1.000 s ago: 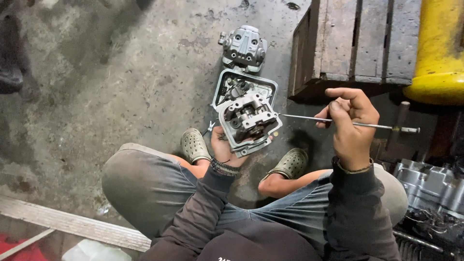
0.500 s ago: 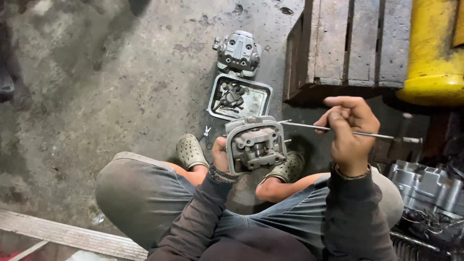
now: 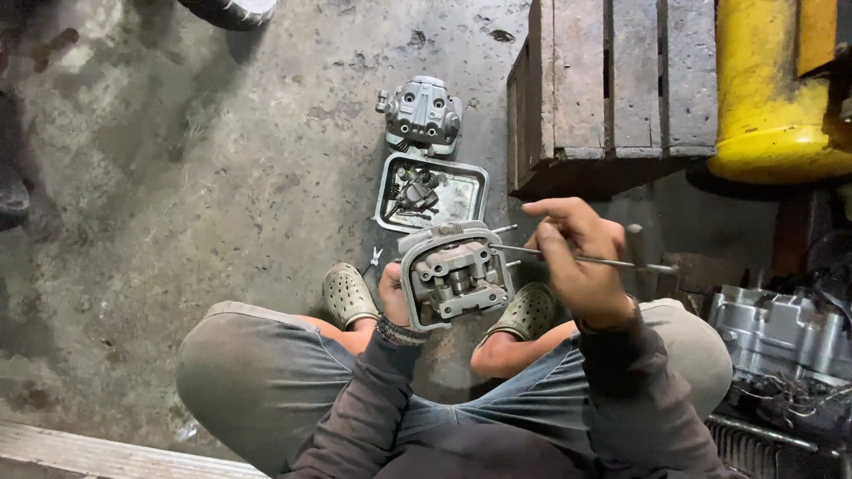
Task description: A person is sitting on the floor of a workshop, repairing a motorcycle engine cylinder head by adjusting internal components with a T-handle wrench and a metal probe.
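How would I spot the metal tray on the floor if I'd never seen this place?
Find the wooden crate beside the yellow tank. Left of the crate's near corner, on the concrete, lies the tray, between a grey engine cover farther off and the engine part the left hand holds. It alone is flat and rectangular, with small parts inside.

A cylinder head (image 3: 454, 277) is held above the floor (image 3: 222, 177) between the two feet, gripped from its left side by the left hand (image 3: 393, 294). To its right, a long rod (image 3: 590, 260) is pinched in the right hand (image 3: 577, 262), its tip laid against the head. Behind the head, a tray (image 3: 432, 192) with small parts is set on the floor, and behind the tray lies an engine cover (image 3: 422, 111). A wooden pallet (image 3: 612, 89) stands right of both.
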